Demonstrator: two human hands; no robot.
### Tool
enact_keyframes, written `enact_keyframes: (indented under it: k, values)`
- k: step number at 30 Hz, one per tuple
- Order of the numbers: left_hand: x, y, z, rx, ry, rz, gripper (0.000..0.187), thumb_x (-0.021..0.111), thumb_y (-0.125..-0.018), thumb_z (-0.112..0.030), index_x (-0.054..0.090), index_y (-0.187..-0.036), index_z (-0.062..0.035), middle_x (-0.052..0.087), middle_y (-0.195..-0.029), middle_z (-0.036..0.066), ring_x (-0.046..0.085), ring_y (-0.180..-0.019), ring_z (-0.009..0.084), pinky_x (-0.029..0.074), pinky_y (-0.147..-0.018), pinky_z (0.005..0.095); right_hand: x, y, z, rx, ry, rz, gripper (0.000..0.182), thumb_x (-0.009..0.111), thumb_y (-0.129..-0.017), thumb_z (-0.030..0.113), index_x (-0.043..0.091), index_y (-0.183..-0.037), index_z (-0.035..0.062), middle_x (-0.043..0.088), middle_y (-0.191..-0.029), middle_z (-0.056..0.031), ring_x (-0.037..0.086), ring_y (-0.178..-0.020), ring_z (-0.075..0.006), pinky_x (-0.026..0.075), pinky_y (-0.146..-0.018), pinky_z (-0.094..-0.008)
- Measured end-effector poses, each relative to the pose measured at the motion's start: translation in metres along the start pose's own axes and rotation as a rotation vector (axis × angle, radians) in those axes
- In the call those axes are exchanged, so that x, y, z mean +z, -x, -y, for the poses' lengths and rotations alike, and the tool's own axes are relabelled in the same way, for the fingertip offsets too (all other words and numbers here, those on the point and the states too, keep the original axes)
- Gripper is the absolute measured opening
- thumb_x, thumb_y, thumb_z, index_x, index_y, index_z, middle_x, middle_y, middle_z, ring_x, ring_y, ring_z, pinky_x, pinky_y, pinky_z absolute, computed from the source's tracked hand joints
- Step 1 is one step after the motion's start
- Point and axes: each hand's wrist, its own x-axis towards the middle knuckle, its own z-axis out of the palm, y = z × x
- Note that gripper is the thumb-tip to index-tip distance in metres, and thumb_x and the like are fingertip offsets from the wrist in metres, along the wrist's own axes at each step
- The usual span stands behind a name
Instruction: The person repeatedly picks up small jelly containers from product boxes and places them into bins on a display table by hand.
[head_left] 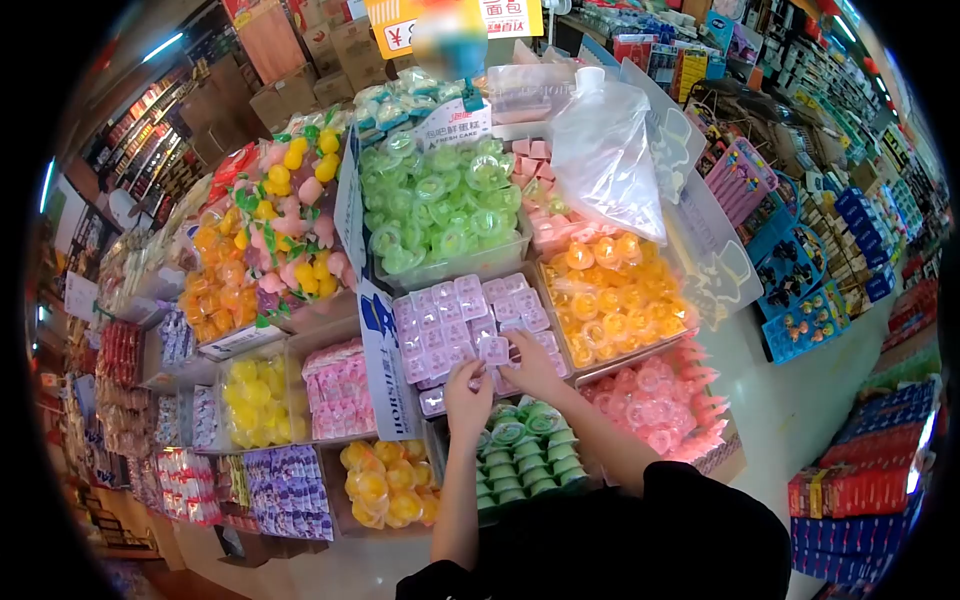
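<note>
Sorting the purple packets (462, 325), I pinch one with my left hand (467, 385) and one with my right hand (530, 362); next calls for seating both flat.

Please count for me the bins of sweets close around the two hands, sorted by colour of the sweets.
Both hands, left and right, rest on the purple bin.
Purple: 1
Light green: 1
Orange: 1
Pink: 1
Dark green: 1
Total: 5 bins
</note>
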Motion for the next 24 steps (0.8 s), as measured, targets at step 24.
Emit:
enact_keyframes:
  k: [24]
  values:
    - [-0.053, 0.131, -0.036, 0.057, -0.172, -0.123, 0.009, 0.066, -0.081, -0.005, 0.067, -0.090, -0.0016, 0.065, -0.086, 0.013, 0.064, -0.077, 0.0278, 0.051, -0.070, 0.0342, -0.027, 0.055, -0.015, -0.038, 0.025, -0.225, 0.055, 0.072, -0.075, 0.011, 0.051, -0.124, -0.0003, 0.060, -0.114, -0.0178, 0.065, -0.094, -0.0265, 0.054, -0.081, -0.0360]
